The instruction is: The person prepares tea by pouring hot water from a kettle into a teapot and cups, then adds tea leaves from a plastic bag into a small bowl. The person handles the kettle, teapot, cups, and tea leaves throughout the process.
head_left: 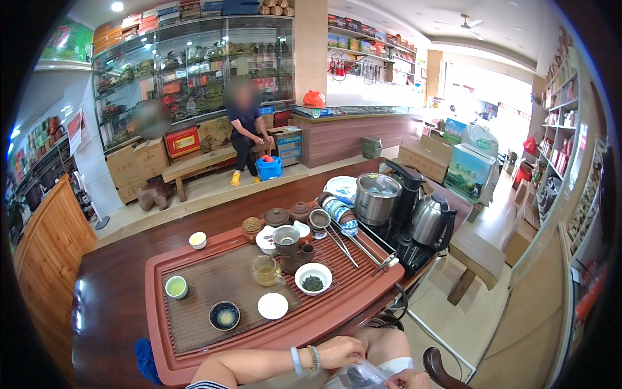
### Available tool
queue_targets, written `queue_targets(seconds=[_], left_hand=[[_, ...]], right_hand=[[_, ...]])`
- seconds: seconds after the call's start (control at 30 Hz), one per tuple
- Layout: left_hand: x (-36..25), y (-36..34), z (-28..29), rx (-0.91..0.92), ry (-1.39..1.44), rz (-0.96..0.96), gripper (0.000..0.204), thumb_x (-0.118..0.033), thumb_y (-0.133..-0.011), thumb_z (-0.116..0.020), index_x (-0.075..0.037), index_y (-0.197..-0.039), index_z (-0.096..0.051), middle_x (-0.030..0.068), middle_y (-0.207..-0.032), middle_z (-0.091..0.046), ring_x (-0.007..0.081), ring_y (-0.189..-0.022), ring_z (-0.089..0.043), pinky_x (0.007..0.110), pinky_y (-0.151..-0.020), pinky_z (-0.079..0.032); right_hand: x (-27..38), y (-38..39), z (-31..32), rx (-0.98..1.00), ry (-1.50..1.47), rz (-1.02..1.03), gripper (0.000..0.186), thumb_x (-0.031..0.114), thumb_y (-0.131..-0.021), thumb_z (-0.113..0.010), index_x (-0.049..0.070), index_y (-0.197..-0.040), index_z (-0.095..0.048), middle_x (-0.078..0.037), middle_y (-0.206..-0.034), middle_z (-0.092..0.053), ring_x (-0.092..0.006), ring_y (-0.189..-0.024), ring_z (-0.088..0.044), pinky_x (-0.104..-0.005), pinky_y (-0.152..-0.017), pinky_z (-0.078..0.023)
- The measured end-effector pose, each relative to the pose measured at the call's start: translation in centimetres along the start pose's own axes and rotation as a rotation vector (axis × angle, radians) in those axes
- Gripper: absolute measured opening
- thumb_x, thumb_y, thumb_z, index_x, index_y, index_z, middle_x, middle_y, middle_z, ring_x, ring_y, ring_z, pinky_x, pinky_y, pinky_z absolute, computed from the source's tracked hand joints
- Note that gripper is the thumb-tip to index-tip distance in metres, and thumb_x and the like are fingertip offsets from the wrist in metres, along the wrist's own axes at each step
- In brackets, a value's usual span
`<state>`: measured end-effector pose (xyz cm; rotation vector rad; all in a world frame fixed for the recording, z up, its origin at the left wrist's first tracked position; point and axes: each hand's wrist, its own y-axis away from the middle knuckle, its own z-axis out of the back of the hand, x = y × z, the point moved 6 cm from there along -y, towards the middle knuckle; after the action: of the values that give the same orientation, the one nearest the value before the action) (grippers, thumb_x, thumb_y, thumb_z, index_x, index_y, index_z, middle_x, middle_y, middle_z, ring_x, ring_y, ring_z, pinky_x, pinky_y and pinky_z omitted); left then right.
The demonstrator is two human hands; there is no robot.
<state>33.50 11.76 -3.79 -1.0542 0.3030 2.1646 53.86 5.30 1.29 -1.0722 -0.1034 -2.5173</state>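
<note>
Both my hands are low, over my lap, at the near edge of the table. My left hand [340, 352], with bracelets at the wrist, is closed on the upper edge of a clear plastic bag [370, 372] with something dark inside. My right hand [409, 378] pinches the same bag from the other side, partly cut off by the picture's lower edge. Ahead lies a reddish-brown tea tray [159, 327]. On it are a white bowl of dark tea leaves [313, 277], a white lid [273, 306], a dark tea cup [224, 316] and a glass pitcher of pale tea [265, 270].
Kettles [431, 220], a steel pot [377, 198], tongs [343, 245] and a strainer [319, 219] stand or lie at the right. Cups of tea [175, 287] are at the left, and a blue cloth [147, 360] hangs there. Another person [245, 123] sits beyond, near a blue bucket [269, 168].
</note>
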Motion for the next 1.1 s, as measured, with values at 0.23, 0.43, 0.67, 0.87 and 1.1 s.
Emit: queue_targets(seconds=[0.23, 0.43, 0.67, 0.87, 1.1], left_hand=[[0.0, -0.5, 1.0, 0.008, -0.003, 0.003, 0.015, -0.016, -0.088, -0.069, -0.002, -0.091, -0.066, 0.0103, -0.090, -0.063, 0.0286, -0.085, -0.065, 0.039, -0.074, -0.052], [-1.1, 0.2, 1.9, -0.098, -0.191, -0.119, 0.009, -0.011, -0.086, -0.066, -0.003, -0.088, -0.068, 0.0114, -0.091, -0.064, 0.0314, -0.088, -0.063, 0.040, -0.079, -0.052], [-2.0, -0.6, 2.1, -0.119, -0.219, -0.155, 0.007, -0.009, -0.084, -0.068, -0.002, -0.084, -0.069, 0.0108, -0.087, -0.066, 0.0303, -0.084, -0.063, 0.039, -0.076, -0.052], [-3.0, -0.7, 1.8, -0.094, -0.159, -0.178, 0.009, -0.008, -0.082, -0.070, -0.002, -0.088, -0.069, 0.0119, -0.089, -0.066, 0.0310, -0.085, -0.063, 0.038, -0.075, -0.053], [-3.5, -0.5, 0.8, -0.073, -0.096, -0.188, 0.010, -0.008, -0.080, -0.072, -0.002, -0.087, -0.068, 0.0110, -0.085, -0.063, 0.0311, -0.084, -0.062, 0.038, -0.076, -0.051]], right_hand=[[-0.9, 1.4, 1.3, -0.034, 0.095, 0.044, 0.012, 0.014, -0.082, -0.069, 0.002, -0.083, -0.069, -0.018, -0.077, -0.063, -0.0374, -0.071, -0.062, -0.0434, -0.063, -0.049], [-0.9, 1.0, 0.7, -0.013, 0.147, 0.110, 0.015, 0.016, -0.086, -0.062, 0.002, -0.088, -0.068, -0.018, -0.083, -0.063, -0.0387, -0.080, -0.061, -0.0455, -0.071, -0.049], [-2.1, 0.8, 0.8, -0.073, 0.156, 0.213, 0.013, 0.015, -0.087, -0.065, 0.002, -0.084, -0.069, -0.012, -0.078, -0.064, -0.0309, -0.078, -0.064, -0.0398, -0.071, -0.053], [-2.1, 0.4, 0.6, -0.026, 0.102, 0.153, 0.016, 0.018, -0.087, -0.064, 0.002, -0.089, -0.068, -0.010, -0.084, -0.065, -0.0302, -0.083, -0.064, -0.0396, -0.074, -0.052], [-2.0, 0.1, -0.3, -0.072, 0.080, 0.188, 0.014, 0.017, -0.087, -0.064, 0.003, -0.087, -0.065, -0.010, -0.084, -0.065, -0.0298, -0.084, -0.064, -0.0391, -0.074, -0.052]])
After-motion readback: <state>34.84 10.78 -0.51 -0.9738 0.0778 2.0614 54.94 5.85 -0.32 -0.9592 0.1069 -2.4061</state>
